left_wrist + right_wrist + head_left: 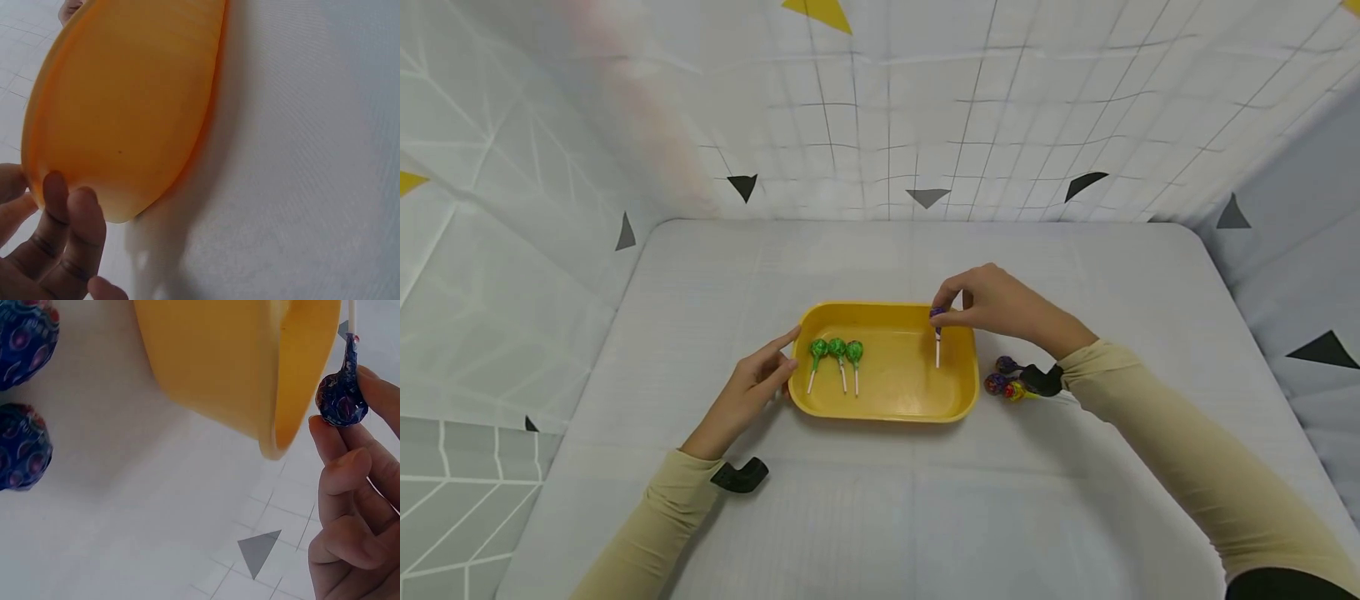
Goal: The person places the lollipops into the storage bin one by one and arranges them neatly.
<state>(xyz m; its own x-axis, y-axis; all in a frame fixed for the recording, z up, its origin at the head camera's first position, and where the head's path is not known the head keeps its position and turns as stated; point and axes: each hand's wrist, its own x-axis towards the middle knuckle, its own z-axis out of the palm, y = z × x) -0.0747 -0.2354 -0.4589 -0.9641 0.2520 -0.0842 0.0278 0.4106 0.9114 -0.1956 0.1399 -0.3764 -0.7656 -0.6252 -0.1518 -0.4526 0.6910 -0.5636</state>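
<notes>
Two bare hands at work over a shallow yellow tray (895, 379) set on a white-covered table (865, 508). The right hand (1003, 307) has its fingers (328, 439) closed in a pinch about the wrapped head of a dark blue-purple lollipop (342, 403), which it holds over the right-hand part of the tray; the white stick points toward the near side. Whether the stick touches the tray floor cannot be told. The left hand (752, 392) steadies the tray at its left end: the thumb lies at the rim, and in the left wrist view two bent fingers rest against the outer wall, with only the tray in their hold. Inside the tray, toward its left end, three green lollipops (837, 347) lie side by side in a row, heads toward the far side and sticks toward the near side. On the table just beyond the tray's right end, partly beneath the right wrist, lie two more blue-purple lollipops (996, 383) and, next to them, a red-and-yellow lollipop (1014, 390). Both forearms wear beige sleeves (655, 521), each with a black wrist piece (741, 476) near the cuff. Behind the table hangs a pale backdrop (880, 108) marked with grid lines and small triangles.
</notes>
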